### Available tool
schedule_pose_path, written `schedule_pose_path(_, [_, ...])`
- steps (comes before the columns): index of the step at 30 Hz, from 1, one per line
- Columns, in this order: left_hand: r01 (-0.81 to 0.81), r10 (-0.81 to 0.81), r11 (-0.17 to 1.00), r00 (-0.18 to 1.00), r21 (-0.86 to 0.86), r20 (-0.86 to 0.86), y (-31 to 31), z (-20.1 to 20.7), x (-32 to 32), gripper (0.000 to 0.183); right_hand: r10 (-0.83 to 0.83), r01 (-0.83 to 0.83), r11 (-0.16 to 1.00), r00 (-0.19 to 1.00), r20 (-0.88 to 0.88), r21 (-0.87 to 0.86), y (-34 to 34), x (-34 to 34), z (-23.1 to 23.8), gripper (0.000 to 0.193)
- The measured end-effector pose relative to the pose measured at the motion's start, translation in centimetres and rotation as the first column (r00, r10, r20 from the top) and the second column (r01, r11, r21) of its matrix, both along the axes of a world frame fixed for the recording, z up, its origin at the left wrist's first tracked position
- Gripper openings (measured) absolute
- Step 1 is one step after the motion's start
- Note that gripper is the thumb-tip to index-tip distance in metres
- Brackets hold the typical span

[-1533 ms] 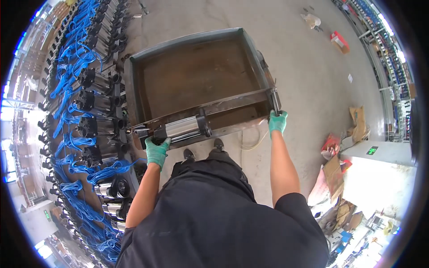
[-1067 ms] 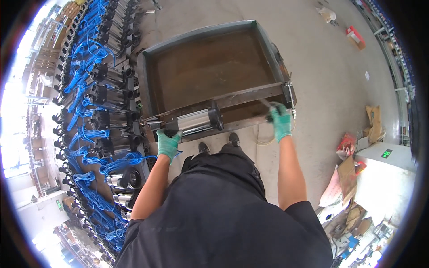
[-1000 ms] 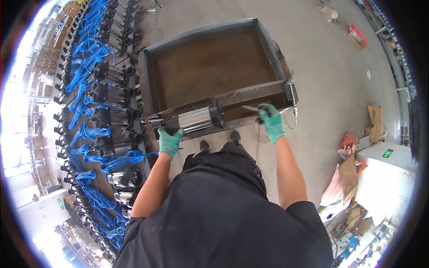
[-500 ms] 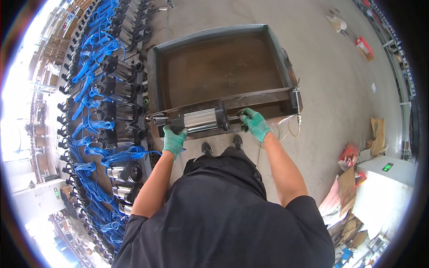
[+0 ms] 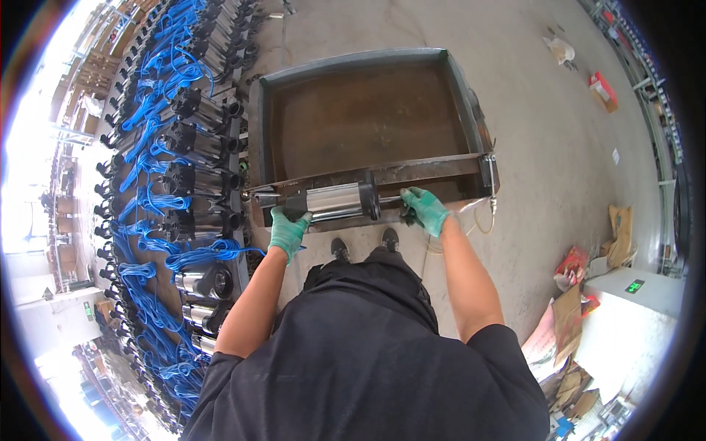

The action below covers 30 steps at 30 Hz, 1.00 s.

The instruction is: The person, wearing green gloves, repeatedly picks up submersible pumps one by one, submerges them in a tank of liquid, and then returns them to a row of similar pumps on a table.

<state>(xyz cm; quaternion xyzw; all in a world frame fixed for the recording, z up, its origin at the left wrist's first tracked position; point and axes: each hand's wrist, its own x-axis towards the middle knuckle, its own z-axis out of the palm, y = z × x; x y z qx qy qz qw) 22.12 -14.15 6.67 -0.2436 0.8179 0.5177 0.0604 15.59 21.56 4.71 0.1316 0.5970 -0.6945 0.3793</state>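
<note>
A silver pneumatic cylinder (image 5: 334,201) with black end caps lies along the near rim of a rusty metal tray cart (image 5: 368,117). My left hand (image 5: 287,228), in a green glove, grips the cylinder's left end. In a matching glove, my right hand (image 5: 424,209) holds the black rod end at the cylinder's right. The cart's inside is bare brown metal.
Rows of similar cylinders with blue hoses (image 5: 169,169) are stacked along my left. Concrete floor (image 5: 559,147) spreads to the right, with cardboard scraps (image 5: 573,316) and a white machine (image 5: 632,309) at the lower right. My feet (image 5: 360,246) stand just behind the cart.
My right hand has slid left from the cart's right corner along the rim onto the cylinder's rod end. My left hand has stayed on the left end.
</note>
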Motion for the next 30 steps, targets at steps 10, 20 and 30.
schedule_pose_path(10, [0.006, -0.006, 1.0, 1.0, -0.008, -0.003, 0.7, 1.2, -0.2, 0.062, 0.076, -0.081, 0.986, 0.996, 0.041, 0.146, -0.1, -0.6, -0.7, 0.043])
schedule_pose_path(20, [0.005, -0.005, 1.0, 1.0, -0.008, -0.009, 0.2, 0.6, 0.0, 0.06, -0.182, 0.203, 0.96, 0.976, 0.117, -0.194, -1.0, 0.9, 0.6, 0.038])
schedule_pose_path(30, [-0.006, 0.008, 0.998, 1.0, 0.061, -0.026, 0.1, -0.6, -0.3, 0.06, 0.291, 0.09, 0.721, 0.861, -0.418, 0.687, -2.2, -1.7, -4.2, 0.037])
